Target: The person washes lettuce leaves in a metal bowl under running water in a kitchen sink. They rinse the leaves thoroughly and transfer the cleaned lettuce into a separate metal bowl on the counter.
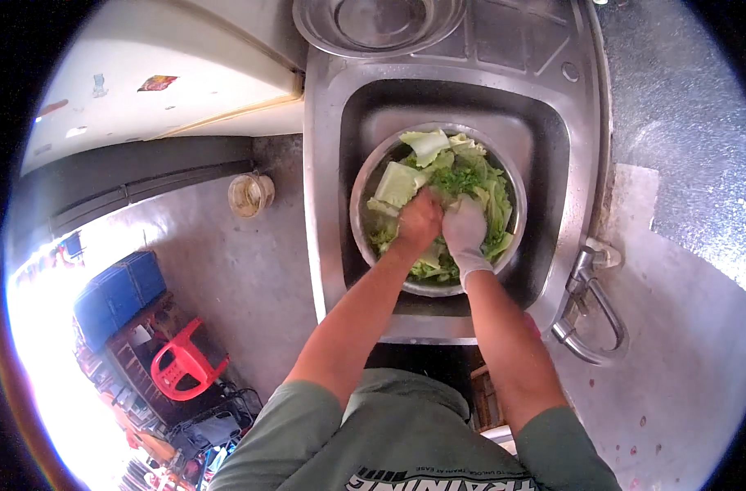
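A round stainless steel bowl (520,208) sits inside the sink basin (548,184). Torn leafy greens fill it, with pale broad cabbage-like leaves (396,184) toward the left and curly green leaves (459,178) near the middle. My bare left hand (420,218) is curled into the greens at the bowl's centre. Close beside it, my right hand (465,222) wears a thin whitish glove and is also closed among the leaves. The fingertips of both hands are hidden by the greens.
A metal basin (382,30) rests on the drainboard (502,37) beyond the sink. At the right edge stands a curved metal faucet (618,337). Down on the left floor are a small bucket (250,195), a red plastic chair (189,362) and a blue box-like object (118,301).
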A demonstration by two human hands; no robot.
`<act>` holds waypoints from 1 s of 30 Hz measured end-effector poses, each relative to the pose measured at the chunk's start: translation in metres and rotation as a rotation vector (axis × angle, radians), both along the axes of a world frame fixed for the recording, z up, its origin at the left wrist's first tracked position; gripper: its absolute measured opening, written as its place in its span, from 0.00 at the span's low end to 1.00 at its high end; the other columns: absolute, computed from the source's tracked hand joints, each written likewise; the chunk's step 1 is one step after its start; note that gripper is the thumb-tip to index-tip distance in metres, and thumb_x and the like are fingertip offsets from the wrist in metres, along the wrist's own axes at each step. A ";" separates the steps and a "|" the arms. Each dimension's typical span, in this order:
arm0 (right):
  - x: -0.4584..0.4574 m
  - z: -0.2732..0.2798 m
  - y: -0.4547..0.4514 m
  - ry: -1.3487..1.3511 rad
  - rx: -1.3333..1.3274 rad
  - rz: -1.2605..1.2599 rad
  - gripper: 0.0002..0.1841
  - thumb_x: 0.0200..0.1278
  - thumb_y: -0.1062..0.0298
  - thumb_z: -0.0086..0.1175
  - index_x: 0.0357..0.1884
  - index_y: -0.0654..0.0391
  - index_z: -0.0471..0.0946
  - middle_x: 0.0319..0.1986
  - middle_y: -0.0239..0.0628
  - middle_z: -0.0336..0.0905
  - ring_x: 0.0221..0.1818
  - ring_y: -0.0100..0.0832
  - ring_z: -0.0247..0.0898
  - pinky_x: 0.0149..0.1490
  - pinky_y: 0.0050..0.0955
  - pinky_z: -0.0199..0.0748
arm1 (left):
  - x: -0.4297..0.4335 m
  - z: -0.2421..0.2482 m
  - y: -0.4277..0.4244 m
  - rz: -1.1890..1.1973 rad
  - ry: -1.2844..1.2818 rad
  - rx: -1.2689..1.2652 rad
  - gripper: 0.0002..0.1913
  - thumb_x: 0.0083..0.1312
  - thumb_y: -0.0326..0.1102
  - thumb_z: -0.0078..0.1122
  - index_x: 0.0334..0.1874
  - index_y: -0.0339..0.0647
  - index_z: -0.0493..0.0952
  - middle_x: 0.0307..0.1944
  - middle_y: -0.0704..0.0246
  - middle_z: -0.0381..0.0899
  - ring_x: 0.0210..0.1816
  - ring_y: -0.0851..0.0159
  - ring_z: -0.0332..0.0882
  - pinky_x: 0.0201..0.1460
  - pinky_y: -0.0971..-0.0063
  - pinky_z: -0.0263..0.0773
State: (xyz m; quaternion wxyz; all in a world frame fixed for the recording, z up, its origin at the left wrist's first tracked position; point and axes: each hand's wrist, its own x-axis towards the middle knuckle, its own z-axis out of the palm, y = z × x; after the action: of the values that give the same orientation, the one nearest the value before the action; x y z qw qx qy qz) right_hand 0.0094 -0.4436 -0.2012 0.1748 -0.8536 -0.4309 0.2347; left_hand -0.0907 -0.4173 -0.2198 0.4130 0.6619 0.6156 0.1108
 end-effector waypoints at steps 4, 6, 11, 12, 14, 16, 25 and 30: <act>0.021 0.046 0.013 1.020 -0.190 -0.508 0.14 0.63 0.59 0.57 0.40 0.61 0.78 0.36 0.48 0.79 0.37 0.51 0.76 0.43 0.44 0.75 | -0.012 0.034 -0.008 0.201 -0.482 -0.069 0.18 0.66 0.29 0.52 0.58 0.36 0.69 0.49 0.49 0.78 0.52 0.45 0.77 0.53 0.59 0.72; 0.017 0.053 0.007 0.814 -0.060 -0.326 0.15 0.64 0.57 0.57 0.39 0.62 0.77 0.36 0.47 0.79 0.37 0.49 0.75 0.44 0.42 0.74 | -0.012 0.058 -0.009 0.323 -0.654 -0.060 0.15 0.65 0.25 0.54 0.54 0.36 0.69 0.44 0.46 0.78 0.49 0.40 0.75 0.50 0.58 0.72; -0.003 0.030 0.000 0.140 0.122 0.075 0.15 0.67 0.57 0.53 0.38 0.62 0.77 0.35 0.53 0.77 0.39 0.56 0.75 0.44 0.47 0.72 | -0.007 0.054 -0.008 0.240 -0.164 -0.032 0.10 0.68 0.31 0.55 0.48 0.36 0.68 0.37 0.44 0.79 0.42 0.35 0.76 0.43 0.49 0.73; -0.003 0.023 -0.001 0.091 0.094 0.117 0.15 0.68 0.58 0.52 0.37 0.62 0.77 0.34 0.53 0.78 0.39 0.56 0.75 0.44 0.48 0.72 | -0.007 0.047 -0.007 0.210 -0.168 -0.037 0.10 0.69 0.32 0.54 0.48 0.37 0.68 0.37 0.43 0.79 0.43 0.35 0.76 0.43 0.49 0.73; -0.001 0.007 -0.001 -0.006 0.040 0.200 0.15 0.68 0.58 0.51 0.36 0.62 0.76 0.32 0.53 0.78 0.37 0.57 0.75 0.43 0.50 0.72 | -0.004 0.033 -0.002 0.151 -0.116 -0.133 0.14 0.70 0.38 0.52 0.52 0.37 0.68 0.40 0.42 0.80 0.44 0.35 0.77 0.46 0.48 0.74; -0.001 0.001 0.003 0.013 -0.033 0.192 0.14 0.67 0.59 0.50 0.34 0.62 0.76 0.32 0.54 0.78 0.38 0.58 0.75 0.43 0.52 0.71 | -0.005 0.010 -0.010 0.135 -0.107 -0.087 0.17 0.70 0.39 0.52 0.55 0.36 0.68 0.43 0.42 0.80 0.46 0.36 0.77 0.48 0.49 0.74; 0.005 0.077 -0.008 0.652 0.183 -0.363 0.19 0.68 0.55 0.52 0.43 0.64 0.78 0.35 0.40 0.79 0.37 0.34 0.72 0.46 0.33 0.69 | -0.018 0.088 -0.037 0.154 -0.386 0.069 0.21 0.61 0.27 0.56 0.58 0.35 0.68 0.51 0.46 0.71 0.49 0.41 0.74 0.51 0.55 0.72; 0.003 0.104 -0.011 0.765 0.172 -0.152 0.21 0.67 0.54 0.58 0.49 0.64 0.76 0.40 0.38 0.78 0.43 0.29 0.72 0.50 0.29 0.70 | 0.007 0.120 -0.062 0.133 -0.389 0.170 0.30 0.57 0.22 0.52 0.66 0.33 0.64 0.51 0.46 0.69 0.49 0.37 0.69 0.56 0.50 0.68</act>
State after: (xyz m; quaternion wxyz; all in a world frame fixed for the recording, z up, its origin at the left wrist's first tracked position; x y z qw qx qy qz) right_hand 0.0127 -0.4551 -0.0971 0.4101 -0.7163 -0.2886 0.4852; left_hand -0.0837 -0.4791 -0.1001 0.4585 0.6186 0.5550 0.3148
